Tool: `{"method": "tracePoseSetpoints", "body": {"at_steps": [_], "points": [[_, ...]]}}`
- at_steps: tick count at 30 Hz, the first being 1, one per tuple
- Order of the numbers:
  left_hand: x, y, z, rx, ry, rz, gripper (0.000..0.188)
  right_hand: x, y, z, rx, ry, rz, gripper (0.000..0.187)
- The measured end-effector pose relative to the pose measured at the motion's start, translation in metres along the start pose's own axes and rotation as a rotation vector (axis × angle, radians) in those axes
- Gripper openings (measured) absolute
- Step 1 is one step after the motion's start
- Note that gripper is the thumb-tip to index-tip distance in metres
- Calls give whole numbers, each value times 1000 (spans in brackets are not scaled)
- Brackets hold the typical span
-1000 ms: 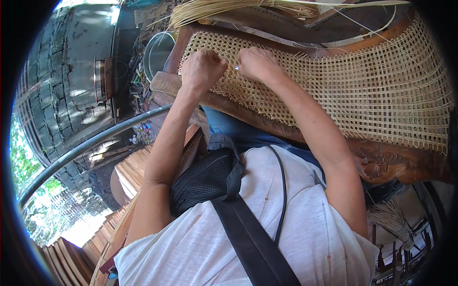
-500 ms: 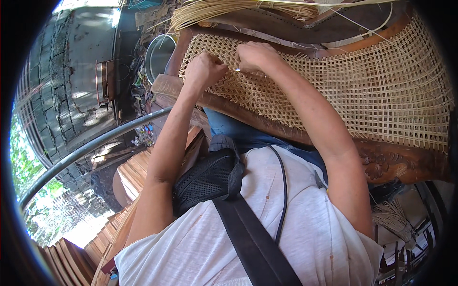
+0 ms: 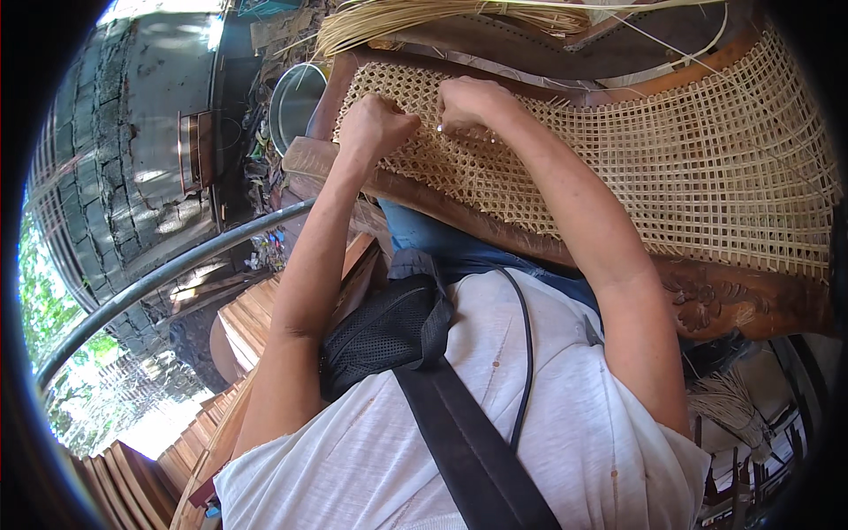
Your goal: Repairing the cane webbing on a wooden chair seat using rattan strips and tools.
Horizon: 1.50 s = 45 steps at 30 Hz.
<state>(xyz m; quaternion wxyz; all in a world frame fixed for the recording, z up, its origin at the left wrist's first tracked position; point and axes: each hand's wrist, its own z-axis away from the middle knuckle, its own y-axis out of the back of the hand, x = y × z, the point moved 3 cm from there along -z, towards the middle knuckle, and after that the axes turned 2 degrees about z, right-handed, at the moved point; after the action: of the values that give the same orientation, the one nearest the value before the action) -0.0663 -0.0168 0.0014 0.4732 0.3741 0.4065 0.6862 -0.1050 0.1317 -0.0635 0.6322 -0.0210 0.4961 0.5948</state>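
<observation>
The woven cane panel (image 3: 618,168) lies in front of the person, just above the lap, set in a brown wooden frame (image 3: 742,305) with flower carving on its near rail toward the right. Both hands are over the left part of the panel, a short gap apart. The left hand (image 3: 378,126) is curled into a fist, thumb side toward the right hand; whether it pinches a strand cannot be told. The right hand (image 3: 473,102) is also folded closed, back upward, with a small shiny bit (image 3: 440,128) showing at its fingers; what that is, and whether anything else is gripped, cannot be told.

Beyond the panel's far edge lies a bundle of pale cane strips (image 3: 450,19). Left of the panel stands a round bucket (image 3: 296,110), and nearer the person on that side a curved metal bar (image 3: 177,259) runs past stacked wooden boards (image 3: 243,322). Between the panel and the person's white shirt (image 3: 565,397) is a black mesh pouch (image 3: 380,331).
</observation>
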Motion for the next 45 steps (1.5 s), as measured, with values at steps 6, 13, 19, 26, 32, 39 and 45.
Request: {"method": "tracePoseSetpoints", "body": {"at_steps": [6, 13, 19, 26, 32, 39, 45], "points": [[2, -1, -2, -16, 8, -27, 36, 10, -5, -8, -84, 3, -140, 27], [-4, -8, -2, -65, -22, -33, 35, -2, 5, 3, -29, 10, 102, 29], [0, -18, 3, 0, -78, -122, 32, -6, 6, 6, 9, 19, 133, 32], [8, -26, 5, 46, -232, -190, 31, 11, -5, 6, 85, 24, 130, 25], [27, -52, -15, -118, -172, 355, 30, 64, 29, 42, 416, -123, 54, 36], [19, -36, -14, -148, 28, 594, 34, 55, 11, 31, 391, -156, -188, 35], [6, -35, -20, -92, -40, 190, 28, 37, -27, 8, 231, -49, 7, 20]]}}
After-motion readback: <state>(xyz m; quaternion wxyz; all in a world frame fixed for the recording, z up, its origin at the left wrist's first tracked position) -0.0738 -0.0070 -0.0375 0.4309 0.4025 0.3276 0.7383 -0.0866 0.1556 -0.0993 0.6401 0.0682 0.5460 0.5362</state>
